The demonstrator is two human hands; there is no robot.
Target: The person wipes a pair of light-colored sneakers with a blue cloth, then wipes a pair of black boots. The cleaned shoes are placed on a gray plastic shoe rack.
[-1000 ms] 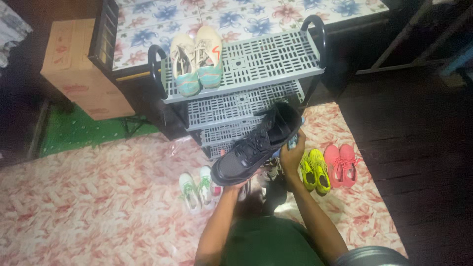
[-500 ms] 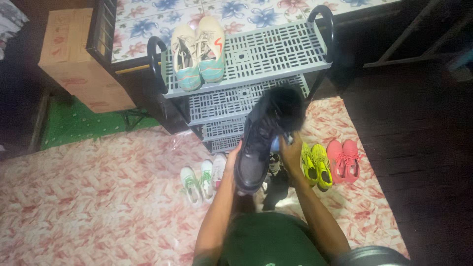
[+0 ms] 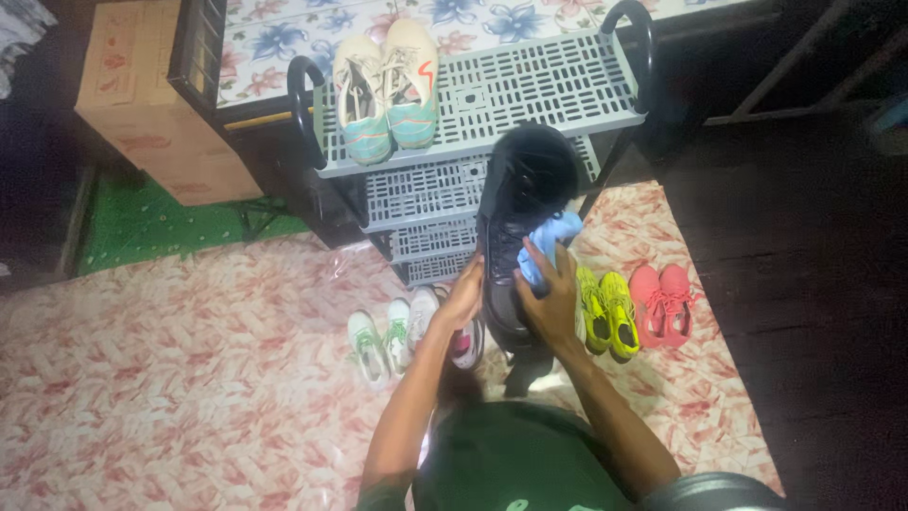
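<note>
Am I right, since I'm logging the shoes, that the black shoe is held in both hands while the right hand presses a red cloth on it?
Not quite: the cloth is blue, not red. The head view shows the left hand and right hand holding the black shoe.

Brown cardboard box (image 3: 142, 95) at upper left, faint reddish print, beside the dark cabinet (image 3: 194, 52)

Open shelf ahead, crowded floor below

Your path to the right part of the grey rack (image 3: 530, 90) top is open; the cream-and-teal pair (image 3: 383, 85) blocks its left. Below, yellow shoes (image 3: 603, 312), pink shoes (image 3: 660, 303) and white shoes (image 3: 383, 331) hem you in.
</note>
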